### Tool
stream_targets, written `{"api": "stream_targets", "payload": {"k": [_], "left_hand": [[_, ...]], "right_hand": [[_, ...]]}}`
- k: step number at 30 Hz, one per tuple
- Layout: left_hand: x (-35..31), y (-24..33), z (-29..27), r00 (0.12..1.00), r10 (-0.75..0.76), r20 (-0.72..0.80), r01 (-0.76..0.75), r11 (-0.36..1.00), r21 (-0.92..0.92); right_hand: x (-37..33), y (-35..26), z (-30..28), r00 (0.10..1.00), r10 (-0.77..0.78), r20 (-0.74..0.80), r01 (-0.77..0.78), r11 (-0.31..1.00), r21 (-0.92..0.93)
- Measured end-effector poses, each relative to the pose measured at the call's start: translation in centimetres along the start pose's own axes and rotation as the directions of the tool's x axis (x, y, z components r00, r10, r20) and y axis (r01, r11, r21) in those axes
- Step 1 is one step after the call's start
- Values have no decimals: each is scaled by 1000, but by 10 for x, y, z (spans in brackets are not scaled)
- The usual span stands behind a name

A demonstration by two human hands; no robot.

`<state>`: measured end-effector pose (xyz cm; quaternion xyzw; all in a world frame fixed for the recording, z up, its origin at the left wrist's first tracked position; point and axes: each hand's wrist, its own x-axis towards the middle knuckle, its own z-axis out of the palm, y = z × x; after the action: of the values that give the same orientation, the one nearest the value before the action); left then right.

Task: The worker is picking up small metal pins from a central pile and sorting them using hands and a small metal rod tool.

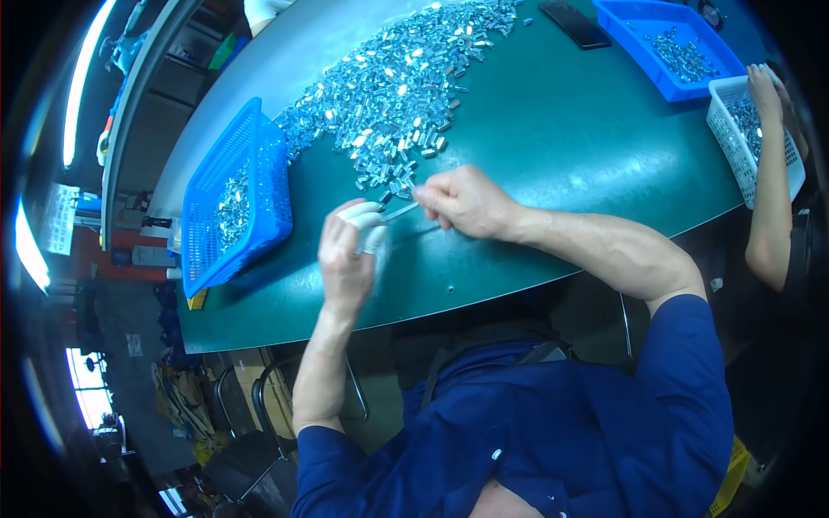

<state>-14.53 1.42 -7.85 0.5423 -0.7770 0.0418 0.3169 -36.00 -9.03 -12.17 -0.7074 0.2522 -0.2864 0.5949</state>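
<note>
A heap of small shiny metal pieces (389, 95) spreads over the green tabletop, its near tip just beyond my hands. My right hand (471, 204) is closed in a pinch on a slim silver rod (401, 211), which points left. The rod's other end reaches the fingers of my left hand (345, 259). White covers wrap some of these left fingers, which are curled together. Whatever they hold is hidden, so I cannot tell if they grip the rod's tip or a small metal piece.
On the left, a blue perforated basket (275, 186) holds metal pieces. A black phone (574, 24) lies at the far side, beside a blue tray (639, 65) with more pieces. At right, another person's hand (765, 93) is at a white basket (725, 142). The table's curved edge runs before me.
</note>
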Motion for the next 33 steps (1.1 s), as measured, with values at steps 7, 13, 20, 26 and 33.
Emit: {"api": "stream_targets", "payload": {"k": [7,13,20,26,33], "left_hand": [[13,-96,-121,950,-118,-291,265,797,543],[16,-87,-58,998,-62,22,52,948,313],[-2,-85,11,970,-189,153,170,977,131],[-3,-87,5,973,-186,136,164,974,159],[-21,-103,2,960,-244,140,239,970,53]], "right_hand": [[8,-2,-11,974,21,-224,6,993,117],[3,-3,-13,982,-33,-188,45,997,60],[7,4,-10,982,-32,-188,42,998,51],[3,1,-7,990,-11,-144,12,1000,9],[4,0,-4,986,-110,-126,90,984,-157]]}}
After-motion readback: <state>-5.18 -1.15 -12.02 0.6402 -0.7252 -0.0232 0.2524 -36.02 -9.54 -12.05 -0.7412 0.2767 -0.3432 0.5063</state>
